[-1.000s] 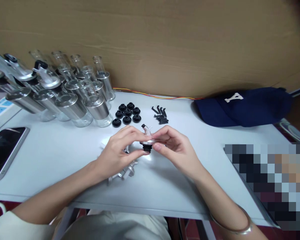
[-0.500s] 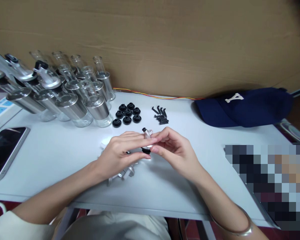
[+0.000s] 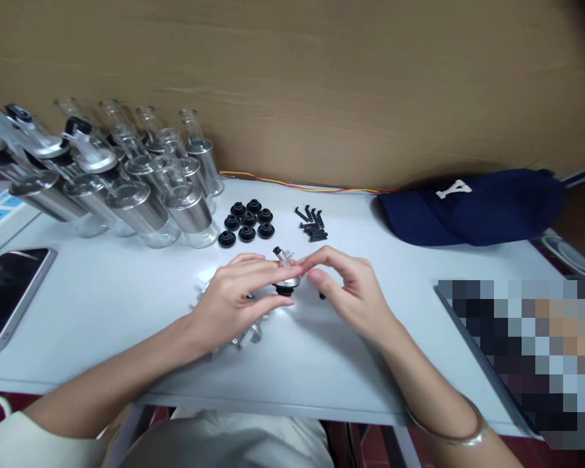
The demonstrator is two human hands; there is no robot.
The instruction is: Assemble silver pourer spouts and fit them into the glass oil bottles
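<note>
Left hand point(image 3: 234, 299) pinches the upright spout cap point(image 3: 285, 273) between fingertips; right hand point(image 3: 353, 289), fingers loosely parted, sits just right of it.

Navy cap point(image 3: 472, 208) with white letter; black rubber seals point(image 3: 246, 223)

Even, fairly bright indoor light falls from above and slightly in front, so the pale grey-white bench point(image 3: 102, 305) reads clean, with only soft shadows under the left hand point(image 3: 234, 302) and right hand point(image 3: 353, 292). Small highlights glint on the cluster of clear glass bottles with brushed-metal sleeves point(image 3: 141, 188) and on the dark glossy phone screen point(image 3: 10, 292) (a faint streak of glare near its top). The wide lens bends the left edge, stretching those bottles outward. A blocky pixelated patch point(image 3: 521, 357) covers the lower right. The top right corner darkens. Focus is slightly soft throughout.
</note>
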